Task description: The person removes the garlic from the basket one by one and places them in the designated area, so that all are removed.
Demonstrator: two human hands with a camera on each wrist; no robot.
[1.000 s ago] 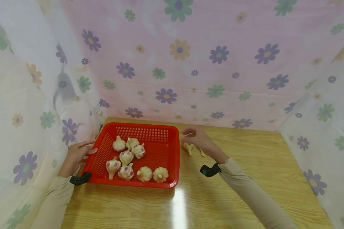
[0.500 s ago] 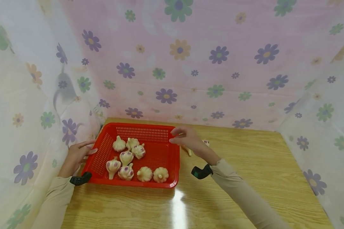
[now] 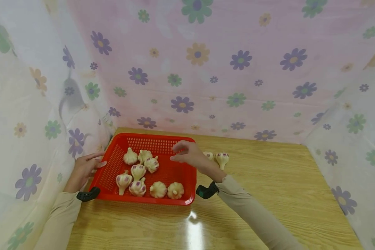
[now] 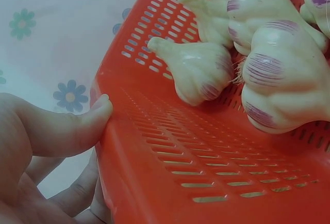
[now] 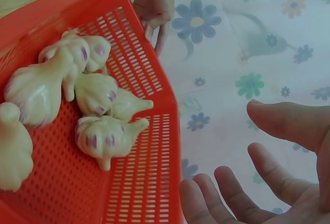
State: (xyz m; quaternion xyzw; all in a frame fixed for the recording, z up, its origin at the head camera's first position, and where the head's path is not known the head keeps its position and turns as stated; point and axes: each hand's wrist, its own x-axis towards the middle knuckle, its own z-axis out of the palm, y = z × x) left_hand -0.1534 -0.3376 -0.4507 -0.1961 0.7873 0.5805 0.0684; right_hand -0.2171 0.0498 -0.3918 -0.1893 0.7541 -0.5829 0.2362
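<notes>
A red perforated plastic basket (image 3: 192,191) holds several cream garlic bulbs (image 3: 138,172) with purple streaks, mostly on its left side and along the front. My left hand (image 3: 85,171) grips the left rim, thumb on the edge and fingers beneath, as the left wrist view shows with the basket wall (image 4: 139,146). My right hand (image 3: 192,158) hovers over the basket's right side, fingers spread and loosely bent, holding nothing. In the right wrist view its fingers (image 5: 234,193) are apart from the garlic cluster (image 5: 108,136).
Two garlic bulbs lie on the wooden table (image 3: 268,180) right of the basket: one bulb (image 3: 222,159) in full view, another bulb (image 3: 208,155) partly behind my right hand. Flowered cloth (image 3: 212,93) encloses the table at the back and both sides.
My right hand has moved left from beside the two garlic bulbs on the table to over the basket, uncovering them. My left hand and the basket have stayed put.
</notes>
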